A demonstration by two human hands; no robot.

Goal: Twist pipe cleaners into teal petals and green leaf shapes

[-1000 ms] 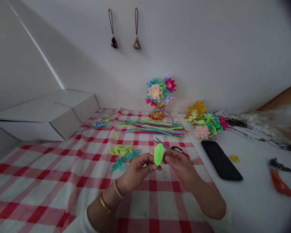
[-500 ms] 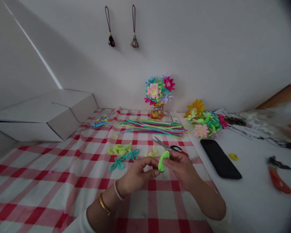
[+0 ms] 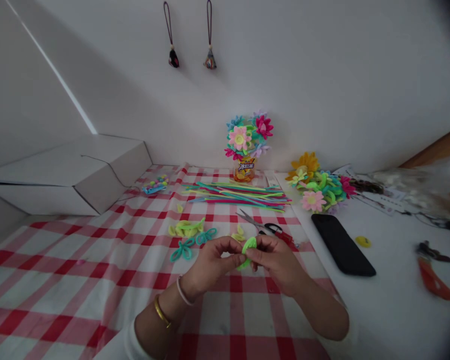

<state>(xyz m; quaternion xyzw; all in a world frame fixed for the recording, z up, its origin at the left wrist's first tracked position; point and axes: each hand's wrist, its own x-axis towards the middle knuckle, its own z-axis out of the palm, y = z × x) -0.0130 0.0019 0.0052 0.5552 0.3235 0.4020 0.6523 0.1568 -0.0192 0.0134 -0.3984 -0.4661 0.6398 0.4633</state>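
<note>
A bright green pipe-cleaner loop (image 3: 249,244) is held between my two hands above the checked cloth. My left hand (image 3: 218,265) pinches its near left side with thumb and fingers. On the other side, my right hand (image 3: 275,261) grips it with thumb and forefinger, partly covering it. Just beyond lie scissors (image 3: 255,222) with black and red handles and some pale yellow pipe-cleaner petals (image 3: 240,230). Left of my hands are two teal pipe-cleaner leaf pieces (image 3: 182,249) and a heap of yellow-green petals (image 3: 187,228).
Loose coloured pipe cleaners (image 3: 240,194) lie farther back, before a jar of fuzzy flowers (image 3: 244,170). To the right are a flower bunch (image 3: 318,187), a black phone (image 3: 343,245) and orange-handled pliers (image 3: 433,275). A white box (image 3: 67,175) stands at left.
The green loop has tilted over and sits lower between my fingers. My left fingers have closed in on it, and both hands are nearer each other. The view has shifted slightly.
</note>
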